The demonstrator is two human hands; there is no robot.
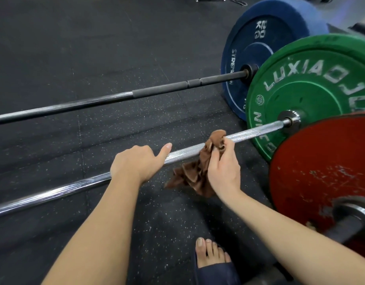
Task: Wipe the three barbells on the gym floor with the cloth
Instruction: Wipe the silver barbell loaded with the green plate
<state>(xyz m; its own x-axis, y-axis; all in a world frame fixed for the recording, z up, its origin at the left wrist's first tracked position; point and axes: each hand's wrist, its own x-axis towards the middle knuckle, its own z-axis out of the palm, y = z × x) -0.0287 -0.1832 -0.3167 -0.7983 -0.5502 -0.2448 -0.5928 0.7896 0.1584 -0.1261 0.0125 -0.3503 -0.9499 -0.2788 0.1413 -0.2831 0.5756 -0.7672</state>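
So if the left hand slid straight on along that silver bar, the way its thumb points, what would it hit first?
Most likely the brown cloth draped over the silver bar, held there by the right hand. The left hand has only bare bar before it; the green plate lies further on.

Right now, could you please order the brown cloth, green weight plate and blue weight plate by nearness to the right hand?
1. Brown cloth, gripped in the right hand.
2. Green weight plate, rightward along the silver bar.
3. Blue weight plate, beyond the green one.
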